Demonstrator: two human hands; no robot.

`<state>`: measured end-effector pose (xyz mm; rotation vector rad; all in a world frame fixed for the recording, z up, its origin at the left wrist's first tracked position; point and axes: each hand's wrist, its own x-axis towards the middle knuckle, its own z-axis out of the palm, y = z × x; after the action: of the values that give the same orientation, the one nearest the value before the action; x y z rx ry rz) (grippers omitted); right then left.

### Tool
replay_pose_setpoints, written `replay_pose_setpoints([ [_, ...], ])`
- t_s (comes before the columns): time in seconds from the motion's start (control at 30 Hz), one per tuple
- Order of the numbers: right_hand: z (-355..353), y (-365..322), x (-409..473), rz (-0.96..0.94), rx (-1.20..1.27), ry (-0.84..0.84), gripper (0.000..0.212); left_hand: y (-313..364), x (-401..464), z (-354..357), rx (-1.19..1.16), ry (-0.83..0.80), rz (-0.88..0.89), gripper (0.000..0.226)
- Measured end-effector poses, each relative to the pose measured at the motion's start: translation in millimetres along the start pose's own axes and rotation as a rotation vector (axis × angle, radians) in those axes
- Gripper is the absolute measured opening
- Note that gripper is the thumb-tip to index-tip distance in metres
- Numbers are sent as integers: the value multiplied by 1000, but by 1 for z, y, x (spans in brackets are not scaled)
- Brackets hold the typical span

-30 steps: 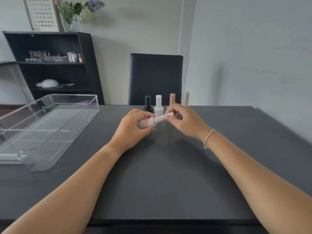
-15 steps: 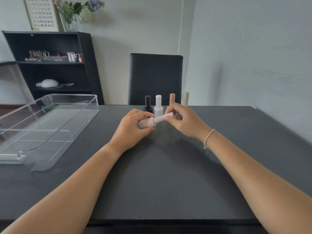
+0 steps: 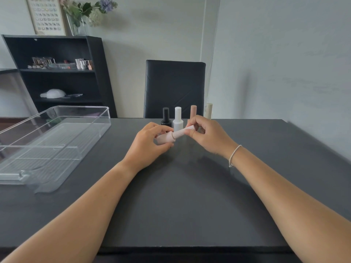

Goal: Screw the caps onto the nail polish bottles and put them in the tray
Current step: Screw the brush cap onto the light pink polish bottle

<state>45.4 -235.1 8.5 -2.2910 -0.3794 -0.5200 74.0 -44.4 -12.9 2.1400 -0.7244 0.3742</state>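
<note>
Head view, pink bottle [image 3: 164, 138] sideways, cap [image 3: 182, 130] rightward

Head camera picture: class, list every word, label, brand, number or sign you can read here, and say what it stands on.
No text can be read in this picture.
The framed chart on the wall: rows of small dots, any lettering too small to read.
The pale pink bottle and its ribbed cap, held by the left hand and the right hand: no label shows.
The black bottle and the white bottle: plain, no print visible.
</note>
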Motion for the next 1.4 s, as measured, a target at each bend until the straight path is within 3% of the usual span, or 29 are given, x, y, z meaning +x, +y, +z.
replay_pose_setpoints([
  [0.27,-4,-3,3,-4,71,117,25,1,1,0,-18,0,13,38],
  [0.4,-20,-3,5,20,129,257,14,-3,0,1,-13,-50,2,35],
  [0.67,-50,25,10,104,-45,459,15,-6,1,4,115,-184,0,28],
  [1.4,-47,52,19,245,-85,445,20,-12,5,7,159,-235,49,17],
])
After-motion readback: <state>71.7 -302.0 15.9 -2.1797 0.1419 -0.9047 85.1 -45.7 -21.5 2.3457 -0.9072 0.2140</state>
